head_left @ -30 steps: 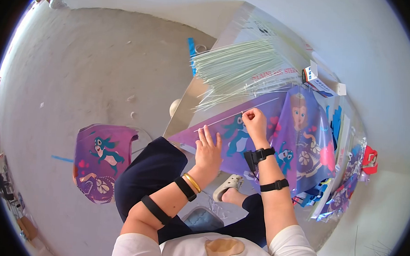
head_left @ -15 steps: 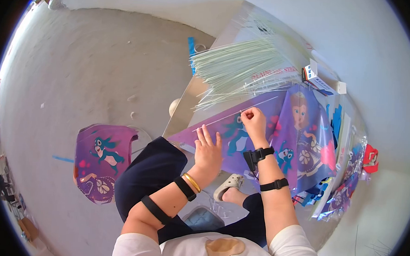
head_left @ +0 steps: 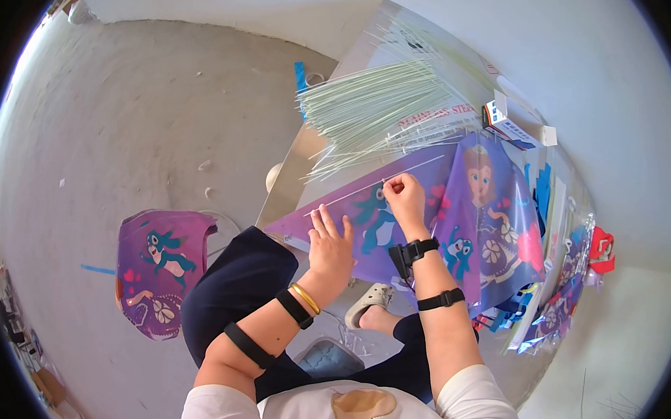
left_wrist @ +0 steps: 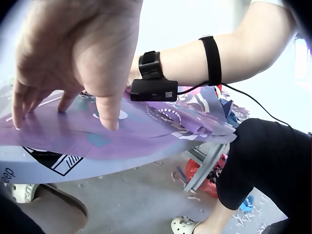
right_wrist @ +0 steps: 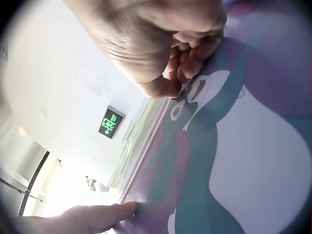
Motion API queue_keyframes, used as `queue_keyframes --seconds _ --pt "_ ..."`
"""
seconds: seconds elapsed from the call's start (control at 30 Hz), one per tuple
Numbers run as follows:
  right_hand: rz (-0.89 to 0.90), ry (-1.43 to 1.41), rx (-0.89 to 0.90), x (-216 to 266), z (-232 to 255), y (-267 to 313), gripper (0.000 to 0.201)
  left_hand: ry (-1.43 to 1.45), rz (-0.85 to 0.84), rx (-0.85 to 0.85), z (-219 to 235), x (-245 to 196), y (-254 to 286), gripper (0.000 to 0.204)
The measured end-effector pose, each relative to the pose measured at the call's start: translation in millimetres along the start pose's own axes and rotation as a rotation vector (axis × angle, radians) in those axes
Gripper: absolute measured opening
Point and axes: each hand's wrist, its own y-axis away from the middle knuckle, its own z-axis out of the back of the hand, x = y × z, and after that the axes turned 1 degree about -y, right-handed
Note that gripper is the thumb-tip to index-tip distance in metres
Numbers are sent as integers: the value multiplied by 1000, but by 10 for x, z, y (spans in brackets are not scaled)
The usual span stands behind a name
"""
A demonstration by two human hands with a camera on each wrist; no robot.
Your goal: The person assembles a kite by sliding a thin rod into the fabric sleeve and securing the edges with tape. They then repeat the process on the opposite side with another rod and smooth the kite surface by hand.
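A purple cartoon-printed sheet (head_left: 372, 238) lies on the work surface, its left end tapering to a point. Along its far edge runs a thin white rod (head_left: 351, 196). My left hand (head_left: 331, 251) rests straight fingertips on the sheet near the rod's left end; the left wrist view shows the fingers (left_wrist: 63, 103) spread and pressing on the film. Further right, my right hand (head_left: 406, 202) pinches at the rod with thumb and forefinger, the other fingers curled in. In the right wrist view that thumb (right_wrist: 163, 87) sits right at the sheet's edge, covering the pinched spot.
Behind the sheet lies a large bundle of pale thin rods (head_left: 371, 105). An opened small box (head_left: 510, 128) stands at the back right. More printed film (head_left: 494, 218) drapes over the right side, beside blue strips (head_left: 543, 191). Another purple printed piece (head_left: 158, 272) sits at left, above the floor.
The head view has shifted slightly, moving the scene a little left. Both hands keep the same hold and place along the rod.
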Motion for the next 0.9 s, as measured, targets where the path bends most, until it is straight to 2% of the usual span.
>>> queue_keyframes --seconds 0.27,0.33,0.37,0.4,0.5,0.73,0.9 --pt "19 33 16 12 6 18 13 9 -1 -6 -4 -8 -7 91" --pt "126 18 0 87 54 52 20 9 5 -3 -20 -10 -13 91" --pt "74 47 48 119 100 85 29 8 2 -1 -25 -10 -14 90" --pt "74 51 42 130 111 110 29 9 -4 -6 -23 -8 -13 90" --pt "214 104 18 141 120 148 39 -2 -7 -3 -9 -2 -7 88" --pt "162 90 45 157 129 161 37 34 -9 -14 4 20 -20 85" --pt "227 91 13 119 115 160 38 106 12 -50 -43 34 -41 83"
